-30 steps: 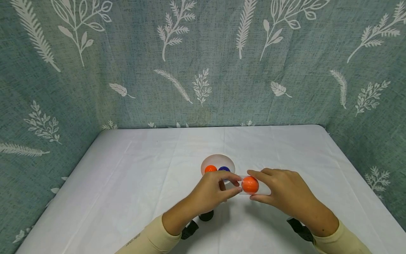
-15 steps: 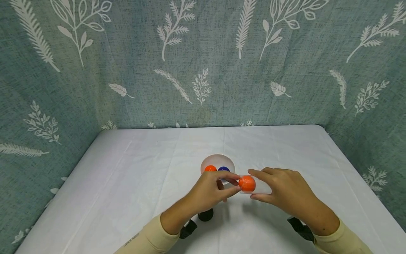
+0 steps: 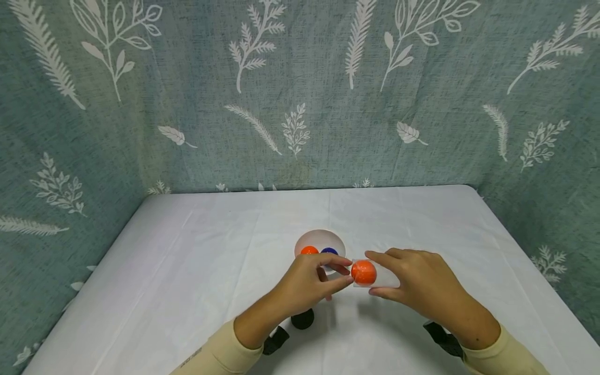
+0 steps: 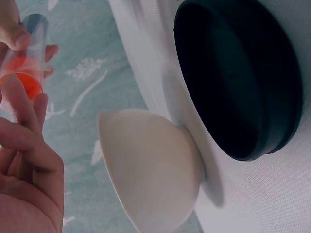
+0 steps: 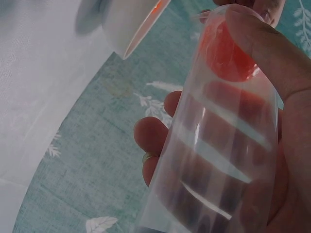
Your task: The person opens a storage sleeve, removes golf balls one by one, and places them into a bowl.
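Note:
My right hand (image 3: pixel 419 276) grips a clear plastic tube (image 5: pixel 209 160) from the side, thumb on one side and fingers on the other. Inside it, right at the mouth, sits an orange ball (image 3: pixel 363 273). My left hand (image 3: pixel 307 278) is at that mouth, index finger and thumb slightly apart at the ball's near end. Whether those fingertips pinch the ball, or only touch the ball or rim, I cannot tell. Behind the left hand a pale bowl (image 4: pixel 150 165) stands on the table, holding another orange ball (image 3: pixel 309 250) and a dark blue ball (image 3: pixel 329 251).
A shallow black round container (image 4: pixel 238 82) lies on the white-covered table (image 3: pixel 211 271), just below my left hand in the head view. A green leaf-patterned cloth (image 3: pixel 300 94) hangs behind the table and along its sides.
The orange ball has shifted left within the tube, from a little inside to the mouth. Both hands stay almost in place, the left drifting slightly left.

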A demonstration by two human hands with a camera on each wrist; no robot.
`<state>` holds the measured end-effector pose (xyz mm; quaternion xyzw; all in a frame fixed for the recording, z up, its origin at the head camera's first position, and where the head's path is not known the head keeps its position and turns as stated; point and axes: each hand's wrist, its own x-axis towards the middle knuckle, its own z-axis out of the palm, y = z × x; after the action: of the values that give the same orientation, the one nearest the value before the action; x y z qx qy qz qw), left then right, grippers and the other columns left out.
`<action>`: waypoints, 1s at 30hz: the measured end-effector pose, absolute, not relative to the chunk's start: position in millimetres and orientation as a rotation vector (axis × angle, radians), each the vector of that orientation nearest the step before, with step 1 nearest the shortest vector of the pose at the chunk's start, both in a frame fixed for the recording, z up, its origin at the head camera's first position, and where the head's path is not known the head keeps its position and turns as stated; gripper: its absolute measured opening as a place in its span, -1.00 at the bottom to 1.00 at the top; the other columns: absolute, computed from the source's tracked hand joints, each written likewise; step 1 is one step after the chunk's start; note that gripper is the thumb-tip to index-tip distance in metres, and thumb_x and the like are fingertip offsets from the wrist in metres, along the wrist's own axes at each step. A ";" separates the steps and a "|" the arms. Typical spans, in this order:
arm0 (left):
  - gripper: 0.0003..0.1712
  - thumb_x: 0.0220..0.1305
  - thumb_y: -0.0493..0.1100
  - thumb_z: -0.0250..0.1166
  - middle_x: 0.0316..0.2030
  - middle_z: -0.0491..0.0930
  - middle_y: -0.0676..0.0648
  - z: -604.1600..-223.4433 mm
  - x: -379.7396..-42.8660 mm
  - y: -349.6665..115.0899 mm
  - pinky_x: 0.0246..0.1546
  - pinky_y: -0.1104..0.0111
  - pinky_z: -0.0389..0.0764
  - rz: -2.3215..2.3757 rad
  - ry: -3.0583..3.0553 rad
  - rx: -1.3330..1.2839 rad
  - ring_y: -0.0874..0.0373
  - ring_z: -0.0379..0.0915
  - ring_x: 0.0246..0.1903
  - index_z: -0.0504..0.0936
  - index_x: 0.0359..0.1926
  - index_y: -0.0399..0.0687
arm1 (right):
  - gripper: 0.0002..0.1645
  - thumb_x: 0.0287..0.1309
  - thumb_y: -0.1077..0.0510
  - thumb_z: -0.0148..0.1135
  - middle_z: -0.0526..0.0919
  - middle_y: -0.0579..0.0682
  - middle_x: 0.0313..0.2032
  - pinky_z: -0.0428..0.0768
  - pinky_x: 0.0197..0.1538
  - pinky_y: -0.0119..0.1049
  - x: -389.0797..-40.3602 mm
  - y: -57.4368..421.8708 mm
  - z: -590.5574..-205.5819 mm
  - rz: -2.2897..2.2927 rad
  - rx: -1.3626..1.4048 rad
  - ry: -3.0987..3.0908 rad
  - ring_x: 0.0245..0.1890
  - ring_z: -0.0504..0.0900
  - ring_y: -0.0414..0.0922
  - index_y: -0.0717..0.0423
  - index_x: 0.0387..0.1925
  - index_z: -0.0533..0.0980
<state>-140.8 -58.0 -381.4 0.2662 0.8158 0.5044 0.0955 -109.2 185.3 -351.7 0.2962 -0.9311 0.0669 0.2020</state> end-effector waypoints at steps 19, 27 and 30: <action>-0.64 0.25 0.03 0.43 -0.19 0.77 0.07 -381.2 -141.6 -58.3 -0.61 0.41 0.53 1.481 2.424 0.794 -0.03 0.58 -0.62 0.71 0.03 0.07 | -0.22 -0.25 -0.29 0.60 0.75 -0.12 -0.31 0.62 -0.43 -0.30 -108.1 183.2 -350.5 0.126 0.819 -2.606 -0.43 0.69 -0.20 -0.14 0.08 0.66; -0.62 0.24 0.03 0.43 -0.17 0.77 0.06 -380.4 -141.6 -58.8 -0.56 0.40 0.55 1.493 2.372 0.760 -0.10 0.62 -0.59 0.70 0.06 0.09 | -0.23 -0.27 -0.28 0.62 0.74 -0.13 -0.33 0.58 -0.46 -0.33 -108.8 184.4 -350.8 0.140 0.837 -2.574 -0.46 0.66 -0.22 -0.13 0.06 0.66; -0.62 0.24 0.03 0.43 -0.16 0.77 0.06 -380.3 -141.6 -59.3 -0.55 0.40 0.56 1.499 2.354 0.743 -0.10 0.63 -0.59 0.69 0.07 0.12 | -0.23 -0.26 -0.28 0.62 0.75 -0.13 -0.32 0.59 -0.46 -0.33 -108.4 184.4 -350.2 0.144 0.837 -2.579 -0.45 0.67 -0.21 -0.13 0.06 0.66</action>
<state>-141.6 -59.3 -380.3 0.2554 0.8085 0.5149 0.1264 -108.4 184.4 -350.2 0.3015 -0.9282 0.0518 0.2117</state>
